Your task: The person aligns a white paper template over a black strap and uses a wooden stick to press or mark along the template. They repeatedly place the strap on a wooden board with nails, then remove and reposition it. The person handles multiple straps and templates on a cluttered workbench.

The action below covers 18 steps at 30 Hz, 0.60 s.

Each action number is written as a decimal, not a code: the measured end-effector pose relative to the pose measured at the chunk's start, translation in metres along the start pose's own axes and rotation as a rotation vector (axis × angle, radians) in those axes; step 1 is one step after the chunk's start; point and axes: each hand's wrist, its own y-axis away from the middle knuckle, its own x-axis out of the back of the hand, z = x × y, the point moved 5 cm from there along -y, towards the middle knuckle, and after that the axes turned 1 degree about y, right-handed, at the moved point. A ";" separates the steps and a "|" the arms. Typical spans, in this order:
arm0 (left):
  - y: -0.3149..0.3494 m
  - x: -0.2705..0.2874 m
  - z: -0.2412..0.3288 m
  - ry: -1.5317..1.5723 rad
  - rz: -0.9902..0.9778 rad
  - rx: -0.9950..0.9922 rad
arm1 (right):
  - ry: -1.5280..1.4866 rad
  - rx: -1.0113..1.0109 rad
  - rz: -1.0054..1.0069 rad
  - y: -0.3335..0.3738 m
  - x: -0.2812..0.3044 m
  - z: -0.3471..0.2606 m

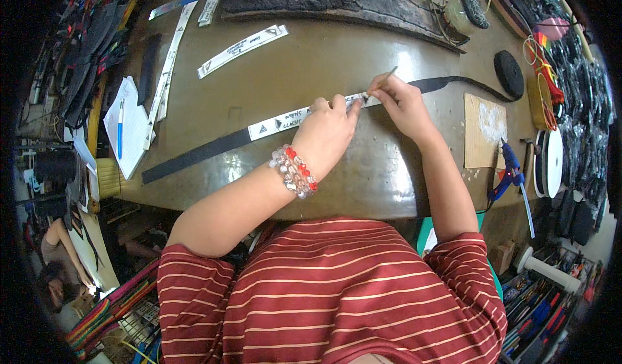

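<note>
A long black strap (194, 159) lies slantwise across the table, with a white marked template strip (262, 129) on top of it. My left hand (327, 130) presses the template down from above, fingers partly spread and fingertips on its surface. A beaded bracelet (295, 171) circles that wrist. In a pinch, my right hand (403, 108) holds a thin pencil-like stick (389, 76). Its lower tip is at the template's right end, mostly hidden by the fingers. Further right, the strap runs on to a black roll (508, 75).
Another white template (243, 51) and a dark slab (337, 4) lie farther back. At left are a notebook (127, 130) and a blue pen (120, 130). On the right are cardboard (476, 130), a blue glue gun (508, 169) and a white spool (552, 163). A person's arm (68, 247) shows lower left.
</note>
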 end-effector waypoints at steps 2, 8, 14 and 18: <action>-0.002 -0.005 0.001 -0.042 -0.032 -0.004 | 0.092 0.088 0.009 -0.001 -0.001 -0.010; -0.006 -0.003 -0.004 -0.069 -0.054 -0.068 | 0.128 0.088 -0.033 -0.005 -0.001 -0.022; -0.006 0.000 -0.002 -0.079 -0.090 -0.062 | 0.105 0.093 -0.079 -0.005 -0.007 -0.021; -0.011 0.001 -0.007 -0.006 -0.143 -0.075 | -0.007 -0.004 -0.003 -0.005 0.015 -0.009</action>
